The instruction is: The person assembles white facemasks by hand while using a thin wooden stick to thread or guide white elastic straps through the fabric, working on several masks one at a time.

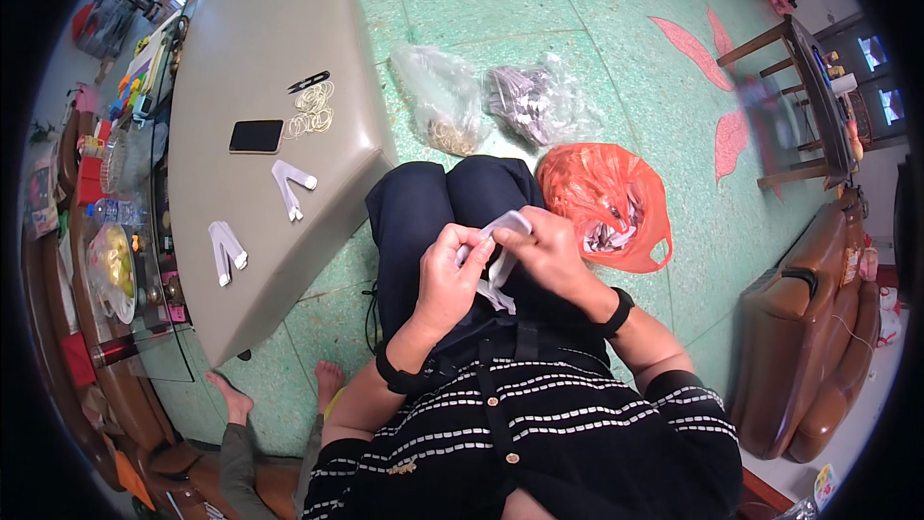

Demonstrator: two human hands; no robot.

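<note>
With left hand (450,268) and right hand (558,255), we pinch a pale, flexible strip (511,222) over the dark-trousered lap (414,207). Two folded white strips (219,243) on the beige leather-look bench (279,19) appear finished; ours appears unfinished.

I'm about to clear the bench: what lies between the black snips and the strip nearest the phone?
In the head view, pale bands lie between the snips and that strip.

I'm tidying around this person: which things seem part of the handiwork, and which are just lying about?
Seemingly part of the job:
pale strip, in left hand and right hand
two folded strips on the bench
cream loops, black snips
orange bag, two clear bags

Probably just lying about:
phone
yellow-green fruit
</note>
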